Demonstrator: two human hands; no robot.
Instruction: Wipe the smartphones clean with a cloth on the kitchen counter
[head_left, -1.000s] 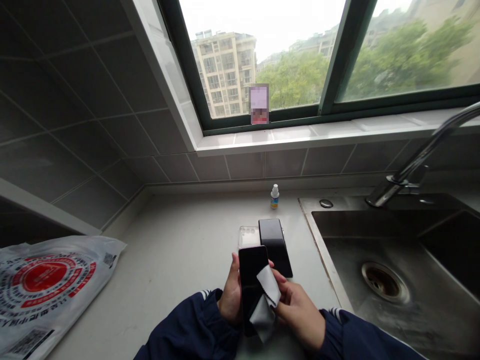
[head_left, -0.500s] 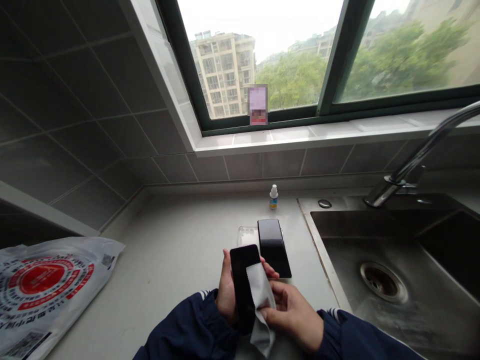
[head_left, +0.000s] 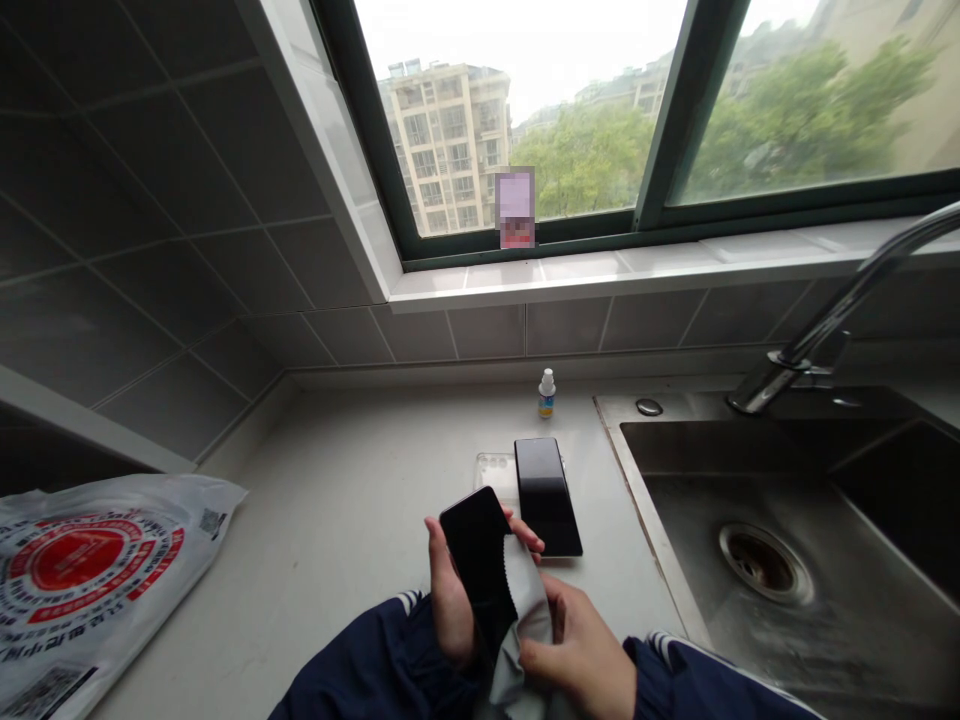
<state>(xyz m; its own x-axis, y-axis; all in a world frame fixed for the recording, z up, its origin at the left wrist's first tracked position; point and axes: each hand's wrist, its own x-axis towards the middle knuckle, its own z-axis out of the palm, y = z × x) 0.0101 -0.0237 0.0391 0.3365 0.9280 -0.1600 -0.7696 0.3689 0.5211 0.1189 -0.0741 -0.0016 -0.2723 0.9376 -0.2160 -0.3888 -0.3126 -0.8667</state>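
Note:
My left hand (head_left: 448,597) grips a black phone (head_left: 478,560) by its edges, screen up, tilted with its top to the left. My right hand (head_left: 581,652) pinches a grey cleaning cloth (head_left: 523,618) against the lower right part of the phone's screen. Just beyond my hands a second black phone (head_left: 547,495) lies flat on the counter, beside a clear phone case (head_left: 494,470). A small white dropper bottle (head_left: 547,394) stands upright near the back wall.
A white plastic bag with red print (head_left: 82,572) lies at the counter's left. A steel sink (head_left: 795,560) with a drain sits to the right, and its tap (head_left: 840,320) arches over it. Grey tiled walls and a window ledge (head_left: 600,275) close the back.
The held phone has tilted, its top swinging left. My right hand has drawn the cloth down the screen toward me.

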